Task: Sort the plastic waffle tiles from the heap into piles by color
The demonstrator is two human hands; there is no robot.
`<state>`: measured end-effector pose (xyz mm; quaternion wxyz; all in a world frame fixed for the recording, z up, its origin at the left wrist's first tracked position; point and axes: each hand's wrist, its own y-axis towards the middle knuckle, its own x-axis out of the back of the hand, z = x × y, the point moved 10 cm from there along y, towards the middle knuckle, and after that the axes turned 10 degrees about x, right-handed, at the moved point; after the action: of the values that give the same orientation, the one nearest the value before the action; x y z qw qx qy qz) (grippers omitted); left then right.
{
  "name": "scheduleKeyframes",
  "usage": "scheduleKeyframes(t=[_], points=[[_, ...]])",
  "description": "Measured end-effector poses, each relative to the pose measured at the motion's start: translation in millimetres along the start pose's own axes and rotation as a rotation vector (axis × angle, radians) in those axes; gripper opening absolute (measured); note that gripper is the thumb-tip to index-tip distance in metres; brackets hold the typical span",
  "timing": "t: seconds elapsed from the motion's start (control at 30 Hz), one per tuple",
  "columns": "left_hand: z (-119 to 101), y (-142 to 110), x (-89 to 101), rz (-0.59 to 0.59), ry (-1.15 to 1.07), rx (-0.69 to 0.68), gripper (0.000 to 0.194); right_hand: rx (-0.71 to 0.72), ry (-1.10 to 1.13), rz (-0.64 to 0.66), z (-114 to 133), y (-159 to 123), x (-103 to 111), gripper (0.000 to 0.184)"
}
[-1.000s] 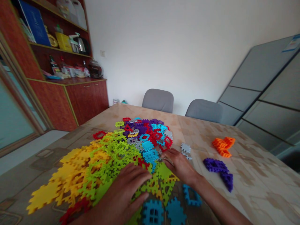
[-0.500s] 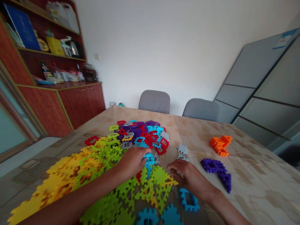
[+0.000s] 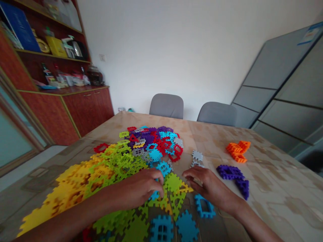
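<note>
Your left hand (image 3: 143,187) curls low, the green square tile (image 3: 173,182) within easy reach at three o'clock. From your right hand (image 3: 205,183), the orange assembly (image 3: 237,152) lies toward two, likely separated from loose tiles. Whether either hand's fingers grip anything, I can't tell.

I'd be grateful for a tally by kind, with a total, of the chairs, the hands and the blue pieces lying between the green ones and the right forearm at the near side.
Chairs: 2
Hands, left and right: 2
Blue pieces (window, solid, open frame): 3
Total: 7
</note>
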<state>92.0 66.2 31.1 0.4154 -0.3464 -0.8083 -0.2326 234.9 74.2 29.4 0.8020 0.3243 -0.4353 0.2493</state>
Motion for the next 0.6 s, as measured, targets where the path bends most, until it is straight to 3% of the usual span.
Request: scheduleKeyframes(t=[0.1, 0.2, 0.37, 0.6], points=[[10.1, -1.0, 1.3, -0.063, 0.069, 0.04, 0.047, -0.037, -0.007, 0.011, -3.5, -12.1, 2.0, 0.016], [30.7, -10.8, -0.9, -0.131, 0.122, 0.152, 0.043, -0.089, 0.002, 0.025, -11.0, -37.8, 0.0, 0.017], [46.1, -30.6, -15.5, -0.127, 0.191, 0.258, 0.071, -0.191, 0.018, 0.014, -24.8, -82.6, -6.4, 0.019], [40.6, -28.3, -15.7, -0.188, 0.2, 0.234, 0.072, -0.206, 0.027, -0.015, -22.2, -86.0, -4.5, 0.021]])
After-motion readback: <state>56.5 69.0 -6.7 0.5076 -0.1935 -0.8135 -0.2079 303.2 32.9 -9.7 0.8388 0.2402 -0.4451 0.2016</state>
